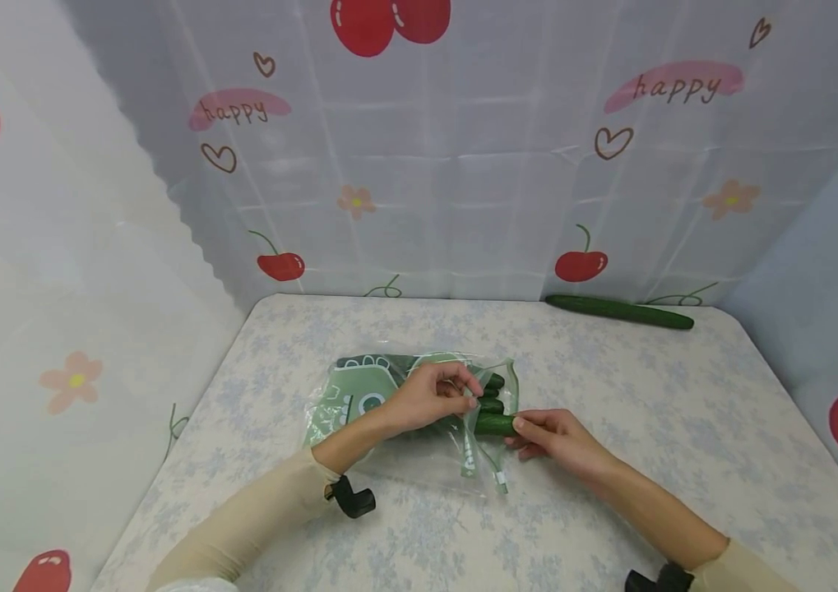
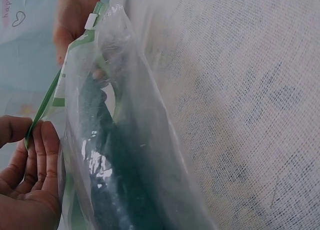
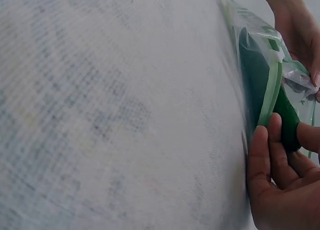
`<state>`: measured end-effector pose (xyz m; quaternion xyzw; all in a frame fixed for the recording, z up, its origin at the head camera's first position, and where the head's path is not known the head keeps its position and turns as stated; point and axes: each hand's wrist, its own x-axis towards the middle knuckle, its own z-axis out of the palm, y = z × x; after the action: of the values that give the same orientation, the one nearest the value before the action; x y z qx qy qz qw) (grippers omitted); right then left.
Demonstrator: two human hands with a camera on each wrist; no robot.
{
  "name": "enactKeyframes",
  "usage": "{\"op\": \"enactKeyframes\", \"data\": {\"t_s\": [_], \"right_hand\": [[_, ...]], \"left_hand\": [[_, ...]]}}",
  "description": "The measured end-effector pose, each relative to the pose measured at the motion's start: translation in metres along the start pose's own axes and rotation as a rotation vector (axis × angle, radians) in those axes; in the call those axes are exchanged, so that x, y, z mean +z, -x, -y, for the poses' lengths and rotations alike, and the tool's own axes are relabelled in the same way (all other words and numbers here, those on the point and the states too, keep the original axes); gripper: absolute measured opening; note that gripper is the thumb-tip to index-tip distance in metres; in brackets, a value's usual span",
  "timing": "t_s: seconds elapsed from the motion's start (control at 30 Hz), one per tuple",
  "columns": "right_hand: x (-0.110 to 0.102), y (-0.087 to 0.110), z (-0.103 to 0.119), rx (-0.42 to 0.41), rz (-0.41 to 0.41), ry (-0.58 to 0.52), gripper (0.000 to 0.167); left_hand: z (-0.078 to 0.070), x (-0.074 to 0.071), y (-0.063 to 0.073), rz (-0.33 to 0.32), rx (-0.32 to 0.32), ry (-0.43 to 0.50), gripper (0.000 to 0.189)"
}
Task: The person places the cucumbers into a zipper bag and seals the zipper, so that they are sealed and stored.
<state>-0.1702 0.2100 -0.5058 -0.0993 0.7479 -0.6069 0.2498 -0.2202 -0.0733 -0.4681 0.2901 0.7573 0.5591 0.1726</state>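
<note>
A clear zip bag (image 1: 330, 399) with a green cartoon print lies on the table, its mouth facing right. Several green cucumbers are inside, and their ends (image 1: 492, 406) show at the opening. My left hand (image 1: 429, 396) pinches the upper edge of the mouth; in the left wrist view its thumb and fingers grip the green zip strip (image 2: 46, 97). My right hand (image 1: 559, 436) holds the end of the nearest cucumber (image 1: 495, 425) between thumb and fingers. In the right wrist view that cucumber (image 3: 286, 121) lies mostly within the bag, beside the white slider (image 3: 276, 55).
Another long cucumber (image 1: 620, 312) lies at the table's back right edge. A pale floral cloth covers the table (image 1: 419, 543). Printed curtains (image 1: 463, 123) hang behind and at both sides. Each wrist wears a black camera mount (image 1: 354, 498).
</note>
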Motion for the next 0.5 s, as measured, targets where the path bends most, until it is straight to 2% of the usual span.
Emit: {"op": "enactKeyframes", "data": {"t_s": [0.2, 0.33, 0.5], "right_hand": [[0.001, -0.005, 0.004, -0.007, 0.019, 0.082, 0.050], [0.004, -0.010, 0.008, -0.005, -0.010, 0.150, 0.040], [0.006, -0.013, 0.013, 0.008, -0.033, 0.243, 0.037]], "left_hand": [[0.004, 0.001, 0.000, 0.011, -0.010, 0.000, 0.021], [0.004, 0.002, -0.001, 0.016, -0.008, 0.008, 0.021], [0.005, 0.004, -0.003, 0.019, -0.021, 0.018, 0.022]]}}
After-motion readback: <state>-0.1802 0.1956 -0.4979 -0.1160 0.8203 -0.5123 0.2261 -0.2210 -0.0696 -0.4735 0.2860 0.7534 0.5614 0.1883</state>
